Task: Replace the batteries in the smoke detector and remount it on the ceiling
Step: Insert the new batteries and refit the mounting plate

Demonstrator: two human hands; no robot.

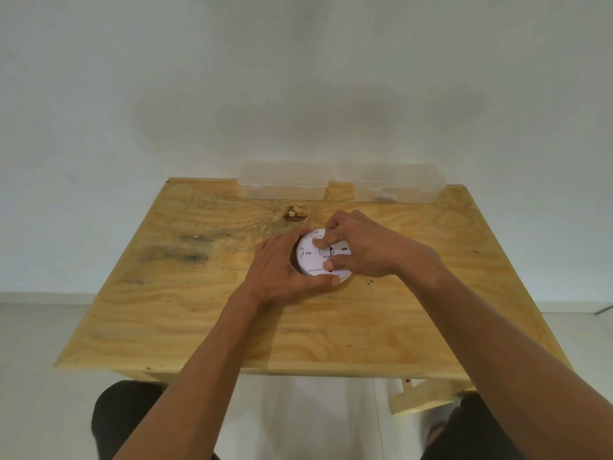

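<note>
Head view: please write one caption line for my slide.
Left hand steadies smoke detector on table; right hand works.

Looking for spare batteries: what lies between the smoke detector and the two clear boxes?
Head view: only bare table with a dark knot between smoke detector and clear boxes.

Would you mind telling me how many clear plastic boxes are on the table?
2. Both sit at the table's far edge against the wall: the left box and the right box, side by side with a small gap. None looks hidden.
</note>
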